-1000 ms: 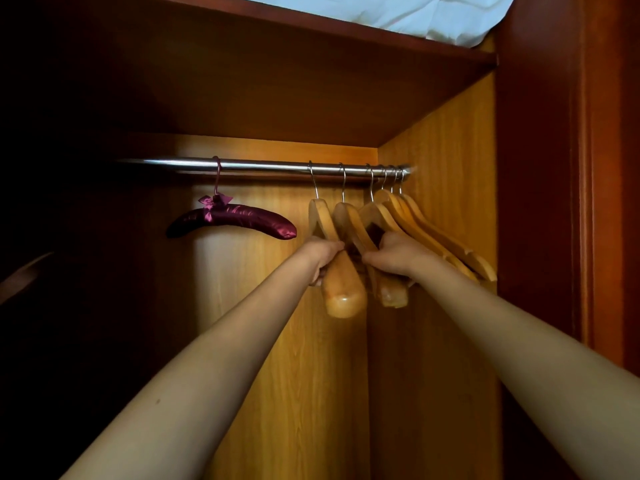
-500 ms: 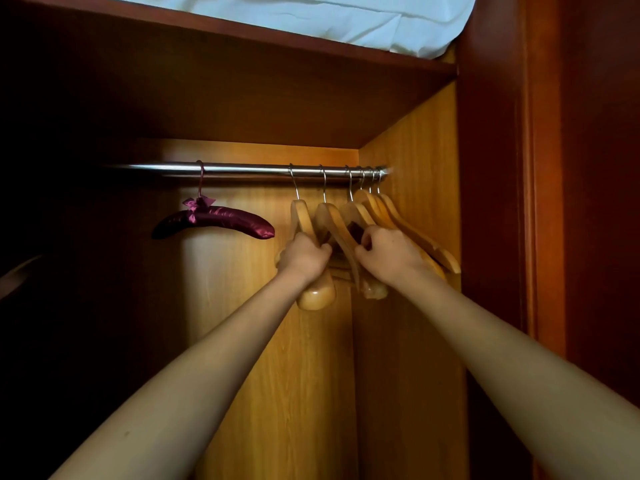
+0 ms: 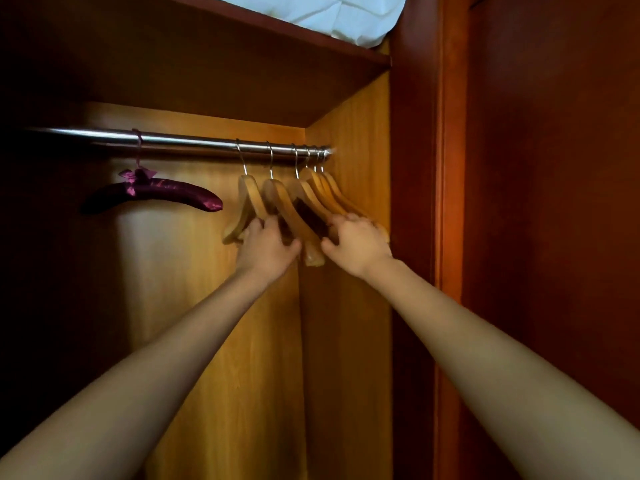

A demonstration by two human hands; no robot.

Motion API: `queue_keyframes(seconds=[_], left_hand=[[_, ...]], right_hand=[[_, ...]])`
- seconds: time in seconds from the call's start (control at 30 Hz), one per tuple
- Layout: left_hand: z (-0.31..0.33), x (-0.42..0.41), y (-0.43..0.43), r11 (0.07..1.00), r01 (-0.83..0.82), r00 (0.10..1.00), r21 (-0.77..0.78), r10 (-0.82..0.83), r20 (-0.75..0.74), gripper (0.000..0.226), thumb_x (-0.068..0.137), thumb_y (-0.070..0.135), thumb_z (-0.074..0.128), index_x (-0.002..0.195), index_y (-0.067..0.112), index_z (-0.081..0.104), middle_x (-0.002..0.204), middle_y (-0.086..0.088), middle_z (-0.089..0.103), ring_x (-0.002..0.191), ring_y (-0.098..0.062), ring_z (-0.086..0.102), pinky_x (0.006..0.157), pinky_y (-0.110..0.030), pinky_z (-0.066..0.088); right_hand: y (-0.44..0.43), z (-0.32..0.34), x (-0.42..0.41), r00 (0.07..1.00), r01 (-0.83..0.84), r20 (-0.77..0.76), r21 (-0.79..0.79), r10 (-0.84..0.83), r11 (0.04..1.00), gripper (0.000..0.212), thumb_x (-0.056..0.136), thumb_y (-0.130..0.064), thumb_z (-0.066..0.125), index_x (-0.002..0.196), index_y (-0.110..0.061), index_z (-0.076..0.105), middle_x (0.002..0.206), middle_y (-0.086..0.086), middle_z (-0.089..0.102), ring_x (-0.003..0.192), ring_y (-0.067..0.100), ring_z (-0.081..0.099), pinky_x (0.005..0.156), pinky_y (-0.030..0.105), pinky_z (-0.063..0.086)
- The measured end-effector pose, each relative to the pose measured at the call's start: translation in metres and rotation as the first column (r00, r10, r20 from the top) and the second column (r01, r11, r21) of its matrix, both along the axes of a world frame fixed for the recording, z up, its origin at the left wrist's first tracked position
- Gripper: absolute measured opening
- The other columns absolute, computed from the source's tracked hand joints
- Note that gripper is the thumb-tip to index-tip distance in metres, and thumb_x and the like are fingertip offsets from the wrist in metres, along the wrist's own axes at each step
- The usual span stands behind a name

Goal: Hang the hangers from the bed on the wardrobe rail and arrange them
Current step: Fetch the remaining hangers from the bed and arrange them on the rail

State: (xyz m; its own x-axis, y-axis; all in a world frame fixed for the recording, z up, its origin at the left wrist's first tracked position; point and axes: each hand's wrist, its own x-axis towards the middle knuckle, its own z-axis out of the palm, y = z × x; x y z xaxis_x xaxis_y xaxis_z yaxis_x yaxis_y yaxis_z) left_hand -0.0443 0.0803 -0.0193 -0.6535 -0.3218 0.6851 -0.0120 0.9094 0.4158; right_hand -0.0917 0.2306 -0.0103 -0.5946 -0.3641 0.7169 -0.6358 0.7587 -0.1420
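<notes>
Several wooden hangers (image 3: pixel 287 206) hang by metal hooks at the right end of the steel wardrobe rail (image 3: pixel 187 142). My left hand (image 3: pixel 265 245) grips the near arm of the leftmost wooden hanger (image 3: pixel 247 199). My right hand (image 3: pixel 358 244) rests with curled fingers on the near arms of the hangers bunched against the right wall; whether it grips one I cannot tell. A purple satin padded hanger (image 3: pixel 152 194) with a bow hangs alone further left on the rail.
The wardrobe's right side panel (image 3: pixel 349 140) stands close behind the bunched hangers. A shelf (image 3: pixel 242 60) runs above the rail with white bedding (image 3: pixel 318 12) on top. A dark red door frame (image 3: pixel 450 202) rises at the right. The wardrobe's left side is dark.
The view has swung so the rail sits further left. Both hands have slid along the wooden hangers, and the two left ones now hang spread further apart.
</notes>
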Motion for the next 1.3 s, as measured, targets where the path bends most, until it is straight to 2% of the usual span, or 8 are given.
queue_keyframes(seconds=[0.17,0.27,0.33,0.57,0.73,0.93,1.17,1.3], left_hand=[[-0.015,0.019,0.002,0.989,0.075,0.997,-0.129,-0.075,0.01,0.053,0.087,0.045,0.052,0.131,0.017,0.047,0.132,-0.013,0.051,0.125,-0.033,0.045,0.104,-0.049,0.04],[-0.038,0.029,0.013,0.944,0.138,0.987,-0.299,-0.157,-0.043,0.048,0.088,0.039,0.053,0.128,0.014,0.052,0.132,-0.012,0.054,0.129,-0.031,0.044,0.117,-0.049,0.022],[-0.059,0.037,0.025,0.906,0.212,0.967,-0.368,-0.25,-0.058,0.047,0.088,0.036,0.054,0.128,0.011,0.054,0.133,-0.012,0.054,0.13,-0.03,0.044,0.118,-0.047,0.017],[-0.137,0.076,0.125,0.787,0.576,0.815,-0.221,-0.536,0.219,0.055,0.09,0.039,0.053,0.137,0.013,0.045,0.138,-0.013,0.05,0.127,-0.033,0.043,0.104,-0.045,0.036],[-0.173,0.135,0.243,0.568,0.796,0.603,-0.209,-0.714,0.355,0.054,0.09,0.041,0.053,0.134,0.011,0.047,0.132,-0.014,0.054,0.123,-0.034,0.048,0.099,-0.044,0.041],[-0.224,0.274,0.396,0.213,0.964,0.266,-0.161,-0.817,0.512,0.054,0.092,0.046,0.049,0.136,0.016,0.044,0.138,-0.009,0.05,0.126,-0.03,0.047,0.099,-0.043,0.04],[-0.288,0.508,0.529,-0.21,0.978,-0.155,-0.019,-0.78,0.607,0.053,0.09,0.042,0.054,0.133,0.013,0.048,0.134,-0.014,0.052,0.124,-0.033,0.048,0.102,-0.043,0.042],[-0.326,0.654,0.565,-0.385,0.922,-0.315,0.045,-0.675,0.667,0.053,0.088,0.042,0.058,0.132,0.015,0.05,0.132,-0.012,0.053,0.12,-0.032,0.052,0.098,-0.04,0.044]], right_hand=[[0.012,-0.021,0.034,0.992,0.091,0.093,-0.001,-0.09,0.996,0.046,0.088,-0.041,0.048,0.128,-0.019,0.051,0.127,0.012,0.053,0.122,0.033,0.046,0.097,0.049,0.037],[0.024,-0.049,0.058,0.974,0.191,0.123,-0.015,-0.188,0.981,0.048,0.089,-0.042,0.047,0.131,-0.018,0.048,0.129,0.013,0.053,0.123,0.034,0.046,0.097,0.051,0.037],[0.036,-0.072,0.077,0.949,0.282,0.154,-0.027,-0.274,0.959,0.05,0.089,-0.041,0.047,0.133,-0.018,0.047,0.129,0.012,0.054,0.123,0.033,0.047,0.097,0.05,0.037],[0.126,-0.151,0.166,0.78,0.576,0.312,-0.017,-0.543,0.817,0.047,0.09,-0.04,0.047,0.132,-0.018,0.047,0.123,0.011,0.056,0.117,0.032,0.051,0.097,0.048,0.036],[0.229,-0.201,0.272,0.566,0.785,0.402,0.005,-0.72,0.62,0.041,0.092,-0.038,0.045,0.126,-0.016,0.049,0.117,0.009,0.058,0.111,0.031,0.053,0.093,0.045,0.037],[0.343,-0.252,0.449,0.236,0.958,0.482,0.031,-0.843,0.286,0.04,0.09,-0.036,0.047,0.125,-0.018,0.052,0.122,0.009,0.06,0.114,0.03,0.054,0.094,0.043,0.038],[0.408,-0.313,0.716,-0.134,0.99,0.585,0.052,-0.8,-0.127,0.038,0.087,-0.038,0.049,0.119,-0.017,0.055,0.114,0.01,0.063,0.106,0.032,0.058,0.085,0.039,0.043],[0.413,-0.348,0.866,-0.296,0.944,0.608,0.068,-0.736,-0.323,0.037,0.087,-0.04,0.05,0.115,-0.018,0.056,0.113,0.011,0.064,0.106,0.032,0.058,0.083,0.04,0.044]])
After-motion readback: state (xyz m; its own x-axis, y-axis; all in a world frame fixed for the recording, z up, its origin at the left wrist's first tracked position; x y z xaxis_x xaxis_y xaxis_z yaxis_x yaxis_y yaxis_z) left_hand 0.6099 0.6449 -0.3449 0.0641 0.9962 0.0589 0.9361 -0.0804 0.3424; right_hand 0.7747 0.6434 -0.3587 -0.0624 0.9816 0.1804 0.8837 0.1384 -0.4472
